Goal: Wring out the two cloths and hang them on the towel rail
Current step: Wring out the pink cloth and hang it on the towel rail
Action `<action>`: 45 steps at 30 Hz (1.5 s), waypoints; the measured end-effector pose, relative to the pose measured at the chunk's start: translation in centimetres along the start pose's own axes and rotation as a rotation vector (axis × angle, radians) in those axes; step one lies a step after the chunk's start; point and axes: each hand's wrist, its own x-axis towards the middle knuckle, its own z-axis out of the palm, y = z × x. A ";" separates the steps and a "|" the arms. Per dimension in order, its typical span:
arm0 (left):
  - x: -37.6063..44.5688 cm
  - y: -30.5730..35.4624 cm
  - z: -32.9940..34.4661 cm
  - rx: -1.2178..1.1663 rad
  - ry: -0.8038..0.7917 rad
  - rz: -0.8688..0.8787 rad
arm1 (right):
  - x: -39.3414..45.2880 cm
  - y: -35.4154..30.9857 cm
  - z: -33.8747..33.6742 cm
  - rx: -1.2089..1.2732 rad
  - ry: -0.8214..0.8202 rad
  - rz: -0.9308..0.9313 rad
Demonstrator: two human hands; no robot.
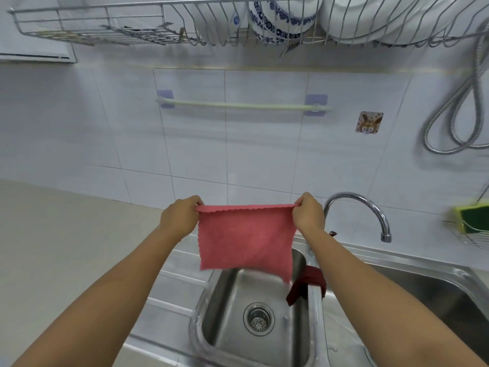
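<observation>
A pink cloth (244,239) hangs spread flat above the small sink basin (225,300). My left hand (180,218) pinches its upper left corner and my right hand (308,214) pinches its upper right corner, so the top edge is stretched taut. A dark red cloth (308,283) lies draped over the divider between the two basins. The pale green towel rail (243,105) is fixed to the tiled wall above, with nothing on it.
A chrome tap (370,207) curves over the sinks at right. A wire dish rack (238,25) with plates and bowls hangs overhead. A sponge (471,217) sits in a wire holder at far right. A metal hose (460,115) loops on the wall. A beige counter (66,234) lies left.
</observation>
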 end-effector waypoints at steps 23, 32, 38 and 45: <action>-1.0 -3.6 -2.5 -0.199 0.158 -0.170 | -2.4 -3.9 4.7 0.522 0.084 0.254; 0.7 -2.2 -3.5 -0.173 0.169 -0.212 | -0.7 -5.1 3.3 0.927 -0.120 0.515; 1.2 -2.6 -3.7 -0.412 0.099 -0.325 | -0.1 -6.4 1.3 1.382 -0.466 0.798; 4.6 -1.3 -6.3 -0.762 0.159 -0.296 | 2.9 -10.5 0.6 1.454 -0.425 0.712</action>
